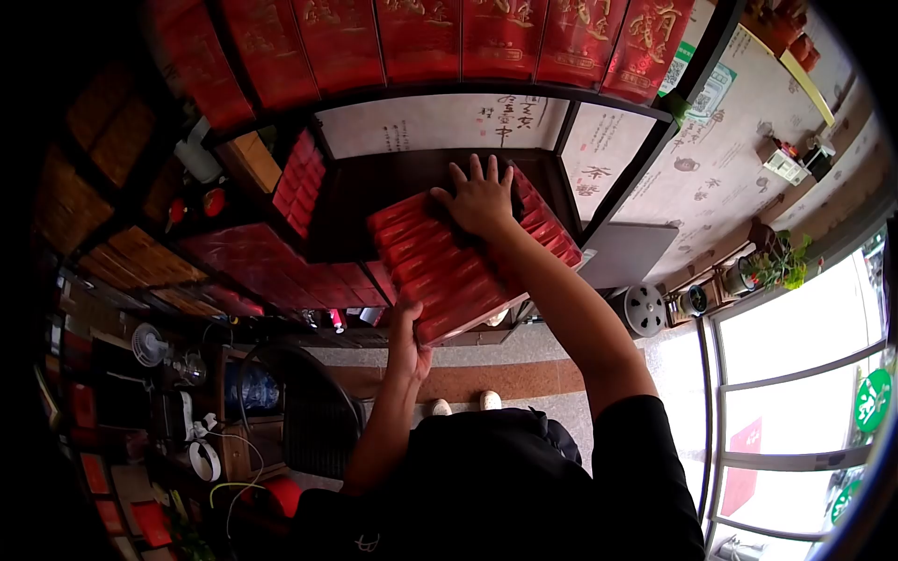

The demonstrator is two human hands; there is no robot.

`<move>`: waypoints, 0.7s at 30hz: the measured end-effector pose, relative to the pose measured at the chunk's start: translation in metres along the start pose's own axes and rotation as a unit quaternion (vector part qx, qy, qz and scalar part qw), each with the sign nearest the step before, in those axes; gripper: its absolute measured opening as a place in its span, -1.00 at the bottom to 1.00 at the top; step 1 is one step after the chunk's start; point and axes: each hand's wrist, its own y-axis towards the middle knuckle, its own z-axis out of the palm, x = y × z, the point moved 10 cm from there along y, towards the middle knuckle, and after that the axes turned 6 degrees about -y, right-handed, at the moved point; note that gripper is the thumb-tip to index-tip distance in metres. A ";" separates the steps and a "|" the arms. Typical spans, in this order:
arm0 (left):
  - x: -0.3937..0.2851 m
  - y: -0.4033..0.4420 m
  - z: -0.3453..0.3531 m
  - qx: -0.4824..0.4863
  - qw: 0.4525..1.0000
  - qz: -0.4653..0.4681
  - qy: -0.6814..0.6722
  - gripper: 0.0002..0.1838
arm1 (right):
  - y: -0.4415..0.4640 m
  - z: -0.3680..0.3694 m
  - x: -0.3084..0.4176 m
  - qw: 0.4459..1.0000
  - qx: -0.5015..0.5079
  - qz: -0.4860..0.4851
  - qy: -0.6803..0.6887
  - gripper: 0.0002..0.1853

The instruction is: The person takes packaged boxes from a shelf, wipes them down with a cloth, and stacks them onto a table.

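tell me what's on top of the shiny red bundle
The spread right hand lies on top of the shiny red bundle; the patch of surface directly beneath it is covered and cannot be seen.

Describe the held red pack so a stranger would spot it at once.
Find the dark shelves with red boxes lined up across the view's top. Below those boxes is a glossy, ridged red pack. Unlike its shelved neighbours, it is held askew, left hand at its near corner, right hand spread on top.
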 end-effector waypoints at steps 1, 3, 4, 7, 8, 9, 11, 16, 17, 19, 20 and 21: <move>-0.003 -0.001 0.006 0.005 1.000 0.005 -0.008 -0.47 | 0.000 0.000 0.020 0.999 0.000 -0.039 0.018 -0.25; -0.003 -0.001 0.009 -0.004 1.000 0.006 -0.006 -0.50 | -0.010 -0.003 0.064 0.993 -0.009 -0.115 0.039 -0.30; -0.003 -0.001 0.009 -0.012 1.000 0.004 -0.004 -0.53 | -0.019 -0.008 0.086 0.987 -0.035 -0.151 0.043 -0.33; 0.001 0.003 -0.006 -0.022 1.000 0.000 -0.022 -0.54 | -0.054 -0.024 0.126 0.964 -0.062 -0.251 0.063 -0.36; 0.000 0.004 -0.009 -0.022 0.999 0.002 -0.023 -0.54 | -0.059 -0.028 0.124 0.964 -0.062 -0.253 0.062 -0.36; -0.002 0.004 -0.010 -0.021 1.000 -0.001 -0.014 -0.52 | -0.068 -0.030 0.123 0.951 -0.049 -0.291 0.086 -0.37; -0.008 0.002 -0.010 -0.021 1.000 -0.004 -0.005 -0.50 | -0.081 -0.038 0.108 0.937 -0.034 -0.329 0.111 -0.38; -0.017 0.000 -0.003 0.012 1.000 -0.021 0.002 -0.41 | -0.070 -0.043 -0.017 0.991 -0.017 -0.132 -0.014 -0.43; -0.020 -0.001 0.001 0.019 1.000 -0.020 -0.010 -0.44 | -0.069 -0.044 -0.047 0.997 0.001 -0.066 -0.038 -0.44; -0.020 -0.008 0.001 0.054 0.995 -0.030 -0.076 -0.40 | -0.066 -0.037 -0.087 0.991 -0.030 -0.033 0.129 -0.46; -0.025 -0.015 0.016 0.121 0.987 -0.004 -0.106 -0.27 | -0.071 -0.027 -0.104 0.987 -0.001 0.015 0.159 -0.45; -0.017 -0.014 0.008 0.119 0.987 -0.003 -0.107 -0.27 | -0.074 -0.022 -0.108 0.987 0.000 0.014 0.159 -0.45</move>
